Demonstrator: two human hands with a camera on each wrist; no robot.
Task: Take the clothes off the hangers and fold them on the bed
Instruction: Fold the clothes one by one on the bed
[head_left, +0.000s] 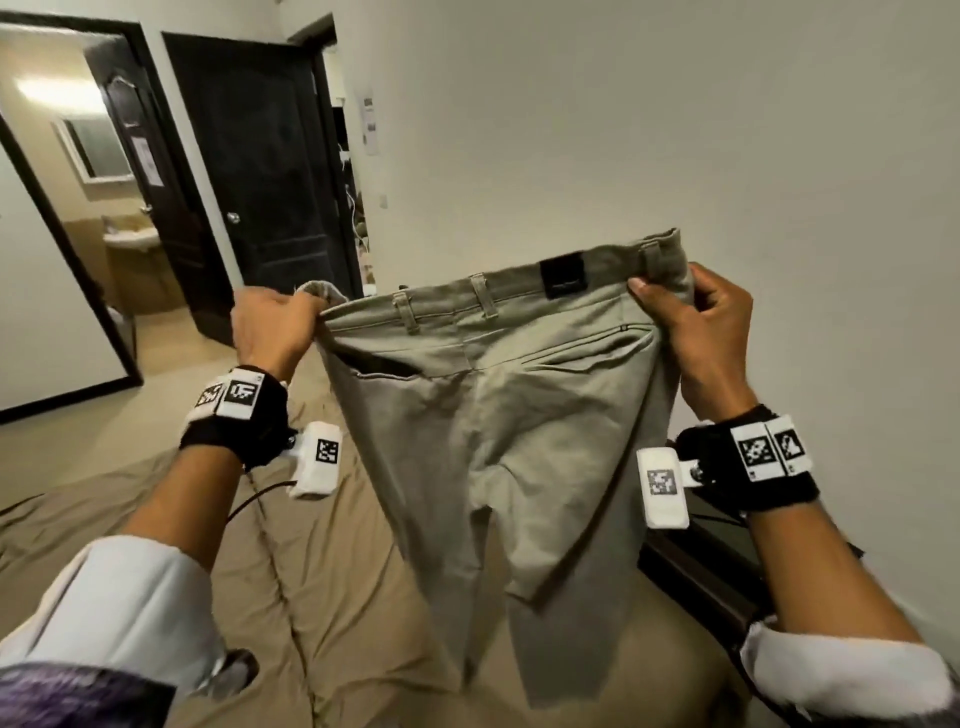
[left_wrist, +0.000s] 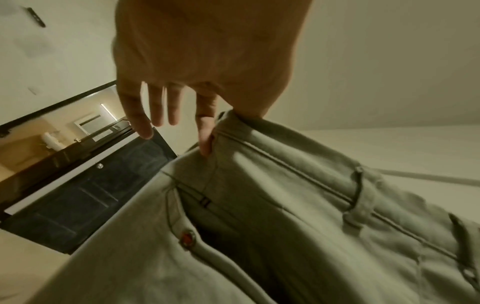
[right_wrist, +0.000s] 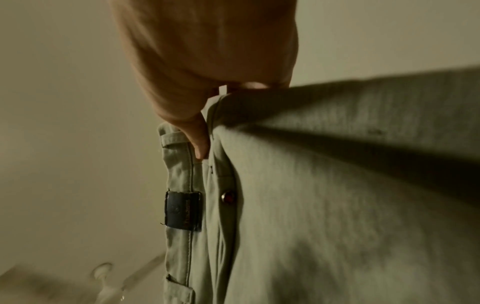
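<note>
I hold up a pair of pale khaki trousers (head_left: 488, 415) by the waistband, back side toward me, legs hanging down over the bed (head_left: 322, 571). My left hand (head_left: 275, 322) pinches the left end of the waistband; in the left wrist view the forefinger and thumb (left_wrist: 207, 139) hold the trousers (left_wrist: 285, 226) while the other fingers hang straight. My right hand (head_left: 696, 317) grips the right end, fingers curled over the band; in the right wrist view the thumb (right_wrist: 197, 139) presses the trousers (right_wrist: 311, 205) near a dark label. No hanger is in view.
The bed has a rumpled tan sheet. A dark headboard or frame (head_left: 696, 577) runs along the right wall. A black closed door (head_left: 260, 171) and an open bathroom doorway (head_left: 93, 182) stand at the far left.
</note>
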